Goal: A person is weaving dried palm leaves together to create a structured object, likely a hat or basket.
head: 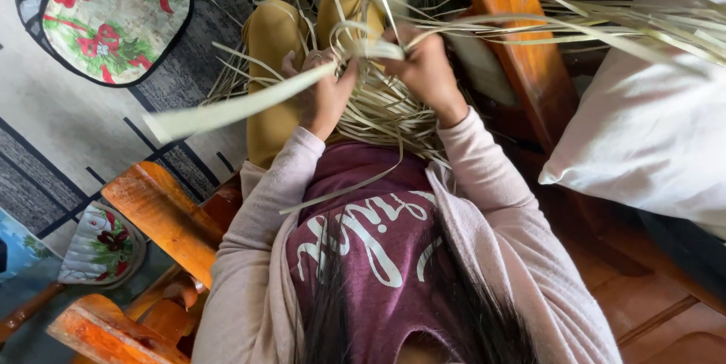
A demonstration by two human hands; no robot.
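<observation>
Your left hand (327, 91) pinches a wide, flat, pale green leaf strip (227, 109). Your right hand (425, 69) grips thin, dry straw strands (378, 110) over your lap.

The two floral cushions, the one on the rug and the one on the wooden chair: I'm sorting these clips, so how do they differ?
The floral cushion on the rug lies flat and shows nearly whole; the floral cushion on the wooden chair is partly hidden by the chair's arm. The rug one looks larger in the picture, with several red flowers; the chair one shows fewer. Both have pale fabric, red-and-green flowers and dark edging.
</observation>
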